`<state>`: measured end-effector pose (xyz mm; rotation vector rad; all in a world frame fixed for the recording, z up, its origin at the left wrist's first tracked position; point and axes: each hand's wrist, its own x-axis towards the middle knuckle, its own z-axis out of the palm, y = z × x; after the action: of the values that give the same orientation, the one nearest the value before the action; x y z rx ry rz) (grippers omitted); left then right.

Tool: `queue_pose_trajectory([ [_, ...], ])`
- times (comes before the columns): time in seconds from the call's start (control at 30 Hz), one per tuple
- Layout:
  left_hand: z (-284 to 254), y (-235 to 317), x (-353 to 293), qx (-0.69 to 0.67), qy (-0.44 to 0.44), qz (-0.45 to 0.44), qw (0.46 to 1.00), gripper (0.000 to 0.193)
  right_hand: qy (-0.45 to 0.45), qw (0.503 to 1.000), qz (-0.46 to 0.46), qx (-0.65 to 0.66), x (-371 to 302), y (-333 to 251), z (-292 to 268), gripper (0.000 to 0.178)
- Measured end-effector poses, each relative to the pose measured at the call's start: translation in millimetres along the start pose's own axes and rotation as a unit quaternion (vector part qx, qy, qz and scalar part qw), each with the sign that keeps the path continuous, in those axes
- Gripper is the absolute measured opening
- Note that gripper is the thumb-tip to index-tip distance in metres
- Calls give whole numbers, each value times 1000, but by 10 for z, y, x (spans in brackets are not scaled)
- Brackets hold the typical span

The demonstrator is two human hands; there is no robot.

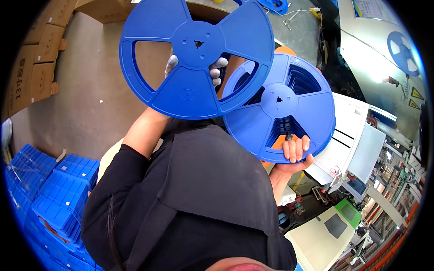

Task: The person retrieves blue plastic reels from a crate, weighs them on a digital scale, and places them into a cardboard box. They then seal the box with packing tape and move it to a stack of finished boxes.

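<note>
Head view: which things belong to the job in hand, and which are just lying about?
In hand:
- front reel, held by the gloved left hand
- reel stack, gripped at its near rim by the bare right hand

Apparently just lying about:
- cartons, far left
- blue crates, lower left

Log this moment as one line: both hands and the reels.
left hand: holding blue reel through its openings | right hand: grasping rim of reel stack | view: blue reel partly overlaps reel stack
</note>
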<state>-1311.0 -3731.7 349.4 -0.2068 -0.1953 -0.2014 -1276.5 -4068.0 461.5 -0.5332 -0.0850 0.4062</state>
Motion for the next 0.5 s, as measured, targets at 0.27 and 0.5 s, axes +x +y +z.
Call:
queue_pose_trajectory([
  [0.27, -82, -3, -75, 20, 9, 33, 999, 93, 4, 1000, -25, 2, -27, 47, 41, 23],
  [0.5, 31, 198, -225, 64, 56, 44, 995, 91, -26, 999, -28, 17, 1, 55, -100, 23],
])
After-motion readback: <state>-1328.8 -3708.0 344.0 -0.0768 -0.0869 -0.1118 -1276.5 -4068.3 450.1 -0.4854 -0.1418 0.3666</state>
